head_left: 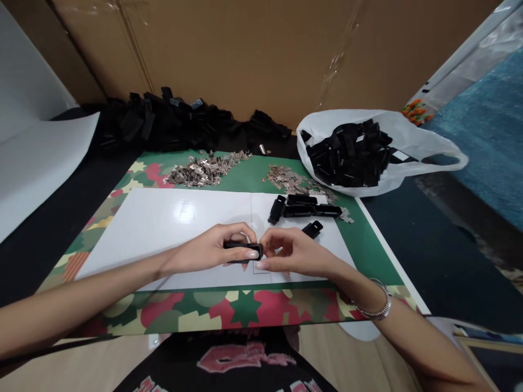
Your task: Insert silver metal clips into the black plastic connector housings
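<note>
A small black rectangular plastic case (235,245) lies sideways in my left hand (212,245), thumb along its near side and fingers round the far side. My right hand (296,250) is at the case's right end, fingers curled towards the thumb. Anything held between its fingertips is too small or hidden to make out. Both hands are over a white board (163,234). Just beyond my right hand lie more black cases: a single one (312,229), an upright-looking one (277,209) and a small stack (300,209).
Two piles of small metal pieces, a left pile (200,171) and a right pile (286,178), lie on the green mat (261,163). A white plastic bag (425,147) holds many black cases. A heap of black parts (151,122) lies against the cardboard wall (245,54).
</note>
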A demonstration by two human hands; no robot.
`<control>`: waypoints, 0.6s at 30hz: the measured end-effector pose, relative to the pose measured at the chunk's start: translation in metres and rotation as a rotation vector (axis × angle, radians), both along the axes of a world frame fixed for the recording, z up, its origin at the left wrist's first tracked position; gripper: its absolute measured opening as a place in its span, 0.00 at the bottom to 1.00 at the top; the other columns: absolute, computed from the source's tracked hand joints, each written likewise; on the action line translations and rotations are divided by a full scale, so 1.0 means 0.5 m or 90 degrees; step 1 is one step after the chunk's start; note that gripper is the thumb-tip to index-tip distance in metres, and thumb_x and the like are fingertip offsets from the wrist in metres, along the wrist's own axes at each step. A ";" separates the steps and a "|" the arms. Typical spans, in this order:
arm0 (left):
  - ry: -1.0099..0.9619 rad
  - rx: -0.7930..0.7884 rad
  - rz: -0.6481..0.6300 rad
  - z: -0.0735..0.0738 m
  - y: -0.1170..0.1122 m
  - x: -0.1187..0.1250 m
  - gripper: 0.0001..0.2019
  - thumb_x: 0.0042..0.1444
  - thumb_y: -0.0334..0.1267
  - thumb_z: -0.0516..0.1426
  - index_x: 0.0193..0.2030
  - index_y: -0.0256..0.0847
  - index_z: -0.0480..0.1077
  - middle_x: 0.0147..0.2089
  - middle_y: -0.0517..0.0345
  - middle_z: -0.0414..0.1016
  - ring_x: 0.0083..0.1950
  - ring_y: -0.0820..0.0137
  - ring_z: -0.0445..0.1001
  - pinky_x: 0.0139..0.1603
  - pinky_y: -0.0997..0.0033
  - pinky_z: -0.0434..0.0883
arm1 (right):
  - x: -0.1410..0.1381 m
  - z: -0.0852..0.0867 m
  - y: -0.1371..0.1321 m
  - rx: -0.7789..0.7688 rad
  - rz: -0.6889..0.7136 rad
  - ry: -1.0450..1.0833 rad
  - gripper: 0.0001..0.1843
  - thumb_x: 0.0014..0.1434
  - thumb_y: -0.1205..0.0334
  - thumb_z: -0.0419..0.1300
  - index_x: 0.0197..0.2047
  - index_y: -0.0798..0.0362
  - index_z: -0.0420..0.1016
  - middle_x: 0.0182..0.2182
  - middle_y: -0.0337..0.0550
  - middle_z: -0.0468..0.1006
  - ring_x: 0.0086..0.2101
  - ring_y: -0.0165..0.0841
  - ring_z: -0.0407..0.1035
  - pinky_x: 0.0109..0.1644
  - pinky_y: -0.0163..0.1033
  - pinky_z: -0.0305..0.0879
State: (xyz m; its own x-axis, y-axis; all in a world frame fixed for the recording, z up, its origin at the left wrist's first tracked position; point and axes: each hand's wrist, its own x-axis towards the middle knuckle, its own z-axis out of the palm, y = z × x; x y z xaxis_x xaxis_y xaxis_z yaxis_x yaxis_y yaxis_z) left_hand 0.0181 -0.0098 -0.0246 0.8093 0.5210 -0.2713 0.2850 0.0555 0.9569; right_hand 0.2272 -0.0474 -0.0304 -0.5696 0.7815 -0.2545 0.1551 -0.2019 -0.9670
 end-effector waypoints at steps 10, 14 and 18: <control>0.007 -0.001 -0.005 -0.001 -0.005 0.001 0.11 0.57 0.45 0.55 0.41 0.41 0.62 0.29 0.63 0.68 0.28 0.76 0.63 0.26 0.77 0.59 | -0.007 0.003 -0.002 -0.001 -0.020 -0.029 0.16 0.47 0.52 0.66 0.27 0.55 0.67 0.21 0.33 0.66 0.18 0.21 0.60 0.17 0.28 0.57; -0.006 -0.011 0.002 -0.004 -0.003 0.001 0.12 0.56 0.45 0.56 0.41 0.40 0.62 0.31 0.62 0.68 0.30 0.74 0.66 0.29 0.75 0.61 | -0.004 0.002 -0.001 -0.010 -0.009 -0.004 0.16 0.48 0.52 0.66 0.28 0.55 0.67 0.20 0.32 0.67 0.15 0.21 0.60 0.17 0.29 0.56; -0.021 -0.026 -0.002 -0.006 -0.001 0.000 0.12 0.55 0.45 0.56 0.41 0.40 0.62 0.31 0.62 0.69 0.30 0.74 0.67 0.29 0.74 0.61 | -0.001 0.000 0.000 -0.029 -0.006 0.008 0.17 0.48 0.51 0.66 0.28 0.55 0.67 0.19 0.31 0.66 0.15 0.22 0.61 0.17 0.29 0.57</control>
State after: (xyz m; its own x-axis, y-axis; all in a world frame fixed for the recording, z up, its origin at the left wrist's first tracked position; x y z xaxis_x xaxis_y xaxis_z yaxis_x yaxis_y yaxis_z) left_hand 0.0180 -0.0105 -0.0278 0.8198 0.5072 -0.2659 0.2539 0.0944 0.9626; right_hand 0.2267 -0.0473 -0.0303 -0.5652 0.7751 -0.2824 0.1406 -0.2468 -0.9588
